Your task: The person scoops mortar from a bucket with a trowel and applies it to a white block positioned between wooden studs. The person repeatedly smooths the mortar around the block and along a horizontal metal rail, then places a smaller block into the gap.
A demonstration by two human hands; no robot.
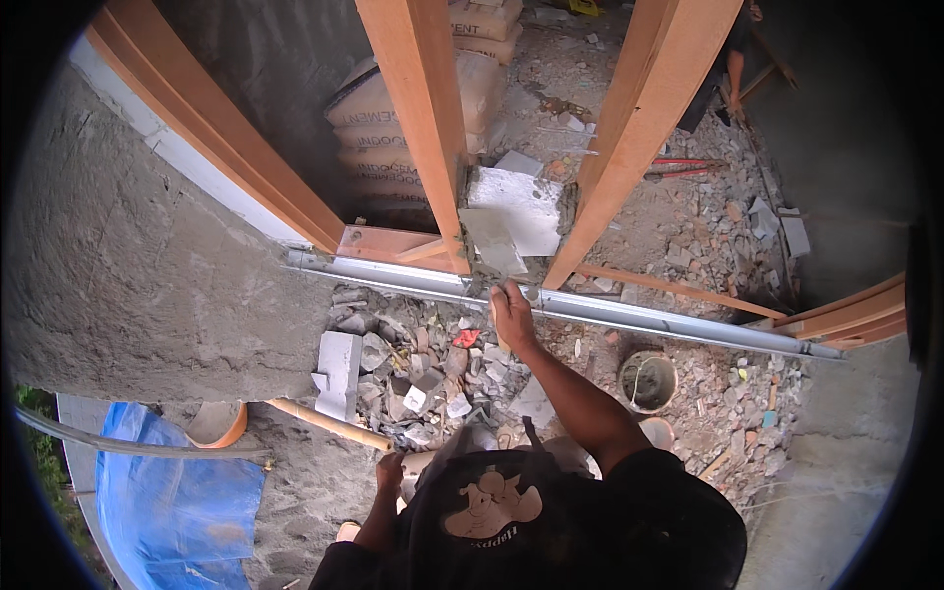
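My right hand [511, 317] reaches forward to the gap between two orange-brown wooden posts and is closed around a pale wooden handle [500, 337]. What the handle belongs to is hidden. Just beyond the fingers, a long silvery metal bar [639, 323] runs across the foot of the posts. Smeared grey mortar and light grey blocks [516, 211] fill the gap between the left post [423, 118] and the right post [629, 138]. Held low near my body, my left hand [389, 474] is closed; whatever is in it does not show.
Rubble [423, 374] covers the ground before me. A bucket of mortar [648, 382] stands at the right. Stacked cement bags [393, 138] rise behind the left post. A bamboo pole [334, 425] and blue tarp [182, 492] lie left. Another person's arm [736, 84] shows far right.
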